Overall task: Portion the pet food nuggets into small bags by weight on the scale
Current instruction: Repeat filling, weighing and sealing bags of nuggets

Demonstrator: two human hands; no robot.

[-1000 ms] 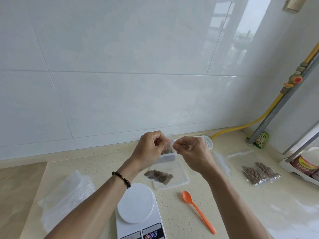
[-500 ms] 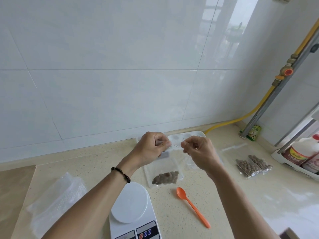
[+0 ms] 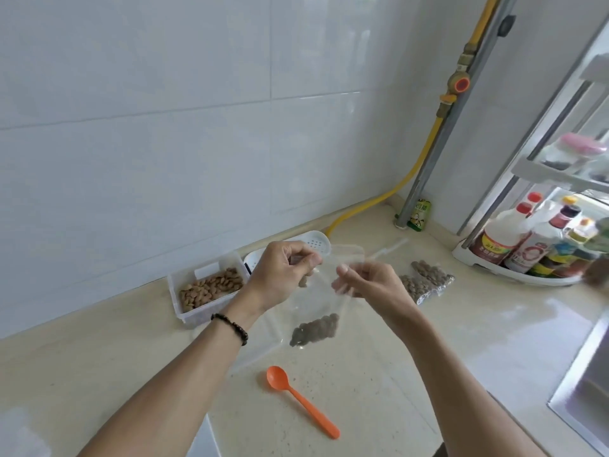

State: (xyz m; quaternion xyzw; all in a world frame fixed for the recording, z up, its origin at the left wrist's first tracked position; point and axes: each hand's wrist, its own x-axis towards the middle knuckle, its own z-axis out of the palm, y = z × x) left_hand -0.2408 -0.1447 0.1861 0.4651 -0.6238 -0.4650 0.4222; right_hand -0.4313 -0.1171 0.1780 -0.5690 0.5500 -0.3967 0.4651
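Since half a second earlier the view had swung rightward, so the white scale (image 3: 201,438) had slid almost out of sight at the bottom edge, while a white tub of nuggets (image 3: 208,287) and a corner rack of bottles (image 3: 530,249) had come into the picture. Nearest on the speckled countertop (image 3: 379,384), an orange plastic spoon (image 3: 298,399) lay with its bowl toward the wall and its handle pointing toward the person. Just beyond it, both hands held a clear small bag (image 3: 313,311) up above the counter, with a clump of brown pet food nuggets (image 3: 315,329) gathered in its lower corner. The left hand (image 3: 283,275), a dark bead bracelet (image 3: 230,324) on its wrist, pinched the bag's top edge between curled fingers and thumb. The right hand (image 3: 365,282) gripped the other side of the top edge, fingers curled round the film, though motion blur hid exactly how they lay. To the right of the hands, two filled bags (image 3: 426,280) lay side by side on the counter. Behind the left hand, the tub stood near the wall, with a white perforated lid (image 3: 314,245) beside it. Farther back, a yellow hose (image 3: 389,196) ran along the foot of the tiled wall (image 3: 164,127) to a grey pipe (image 3: 441,136), with a small green can (image 3: 419,214) at the pipe's base.
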